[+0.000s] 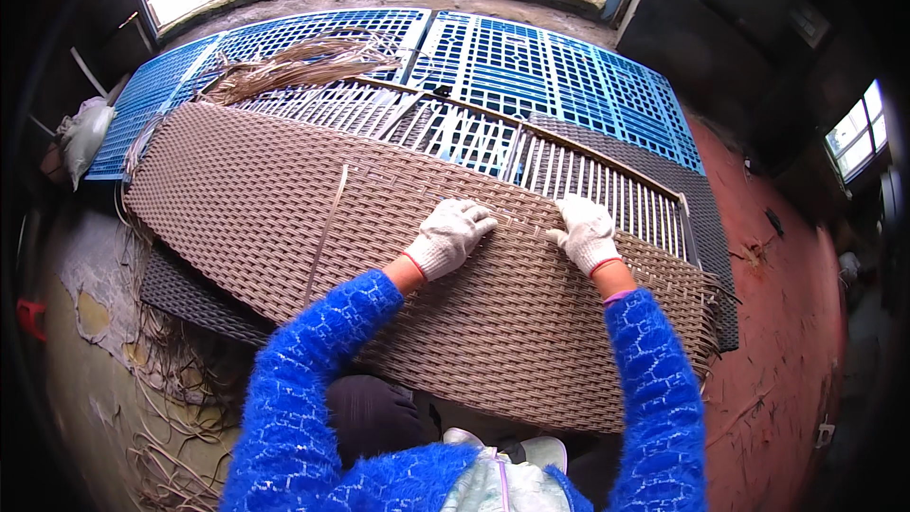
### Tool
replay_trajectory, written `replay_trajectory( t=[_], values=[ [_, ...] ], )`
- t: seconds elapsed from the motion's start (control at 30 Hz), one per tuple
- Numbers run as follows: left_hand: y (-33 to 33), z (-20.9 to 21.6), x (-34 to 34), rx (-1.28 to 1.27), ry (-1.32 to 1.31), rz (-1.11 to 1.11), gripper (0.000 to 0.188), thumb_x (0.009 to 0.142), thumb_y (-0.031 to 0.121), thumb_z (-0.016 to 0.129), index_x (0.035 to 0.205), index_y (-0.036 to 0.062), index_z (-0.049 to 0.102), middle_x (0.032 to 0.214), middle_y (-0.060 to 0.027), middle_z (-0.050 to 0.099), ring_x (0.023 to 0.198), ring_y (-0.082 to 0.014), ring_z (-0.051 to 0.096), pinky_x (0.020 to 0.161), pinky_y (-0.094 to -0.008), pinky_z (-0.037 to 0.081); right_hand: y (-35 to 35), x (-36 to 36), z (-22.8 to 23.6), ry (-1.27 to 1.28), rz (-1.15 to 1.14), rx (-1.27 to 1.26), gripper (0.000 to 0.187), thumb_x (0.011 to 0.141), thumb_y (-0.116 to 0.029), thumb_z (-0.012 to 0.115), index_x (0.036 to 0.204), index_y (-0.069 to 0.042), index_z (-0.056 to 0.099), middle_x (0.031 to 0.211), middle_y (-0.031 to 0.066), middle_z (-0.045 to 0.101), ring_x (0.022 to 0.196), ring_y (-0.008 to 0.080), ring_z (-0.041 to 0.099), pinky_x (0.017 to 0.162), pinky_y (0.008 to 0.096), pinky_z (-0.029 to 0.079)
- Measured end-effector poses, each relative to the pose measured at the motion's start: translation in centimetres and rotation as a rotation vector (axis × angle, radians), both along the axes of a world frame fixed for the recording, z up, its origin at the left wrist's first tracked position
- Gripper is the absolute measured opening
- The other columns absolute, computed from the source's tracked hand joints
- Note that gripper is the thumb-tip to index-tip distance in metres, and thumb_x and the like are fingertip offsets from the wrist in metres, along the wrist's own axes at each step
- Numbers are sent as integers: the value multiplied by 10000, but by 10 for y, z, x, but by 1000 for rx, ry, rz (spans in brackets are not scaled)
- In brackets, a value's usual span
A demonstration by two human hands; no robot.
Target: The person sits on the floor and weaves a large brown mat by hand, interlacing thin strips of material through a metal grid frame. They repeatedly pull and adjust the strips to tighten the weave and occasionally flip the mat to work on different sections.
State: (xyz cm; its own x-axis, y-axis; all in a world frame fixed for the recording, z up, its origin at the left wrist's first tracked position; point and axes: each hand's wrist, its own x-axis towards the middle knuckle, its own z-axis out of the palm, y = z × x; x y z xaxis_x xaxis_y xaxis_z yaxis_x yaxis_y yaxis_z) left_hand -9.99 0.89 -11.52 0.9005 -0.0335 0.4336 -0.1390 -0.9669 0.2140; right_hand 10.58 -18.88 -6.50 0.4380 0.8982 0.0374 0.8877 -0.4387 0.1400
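Note:
A large brown woven panel of flat synthetic strips lies slantwise before me. My left hand, in a white knit glove, rests on its upper middle with the fingers bent and drawn together; whatever they pinch is hidden. My right hand, gloved likewise, is at the panel's far edge, thumb and fingers apart. Between the hands a few pale glints show in the weave. A loose light strip runs across the panel left of my left hand.
Behind lie a slatted frame and blue plastic grid pallets. A bundle of brown strips sits on top at the far left. Dark woven panels show underneath. Loose strands litter the floor; a white bag is at the left.

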Motion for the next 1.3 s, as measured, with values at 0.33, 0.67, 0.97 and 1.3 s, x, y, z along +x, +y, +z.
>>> replay_trajectory(
  t=[0.33,0.67,0.97,1.3],
  values=[
    [-21,0,27,39,76,76,243,938,202,575,1137,141,700,1097,-65,661,1079,-263,602,923,-414,461,10,6,-1,155,-147,-178,547,844,-465,775,1175,-53,636,1136,159,678,1080,339,663,913,442,534],
    [-28,-4,32,62,46,83,244,882,143,578,1095,108,690,1082,-69,660,1045,-267,608,914,-414,466,22,-17,-50,-180,-161,-25,319,1006,-149,441,1253,8,568,1001,242,638,915,372,649,795,478,531],
    [-38,6,21,230,85,76,413,897,143,534,1295,95,633,1222,-66,633,1132,-239,580,946,-397,456,19,0,-24,94,-142,-117,397,963,-281,627,1255,-16,582,1078,220,674,973,370,693,825,461,558],
    [-47,-6,29,193,44,158,418,910,119,512,1306,59,633,1325,-130,604,1209,-306,564,1018,-421,455,30,-15,-44,-14,-274,-83,320,994,-187,448,1216,2,579,1108,284,610,1005,407,608,854,516,524]
  ],
)
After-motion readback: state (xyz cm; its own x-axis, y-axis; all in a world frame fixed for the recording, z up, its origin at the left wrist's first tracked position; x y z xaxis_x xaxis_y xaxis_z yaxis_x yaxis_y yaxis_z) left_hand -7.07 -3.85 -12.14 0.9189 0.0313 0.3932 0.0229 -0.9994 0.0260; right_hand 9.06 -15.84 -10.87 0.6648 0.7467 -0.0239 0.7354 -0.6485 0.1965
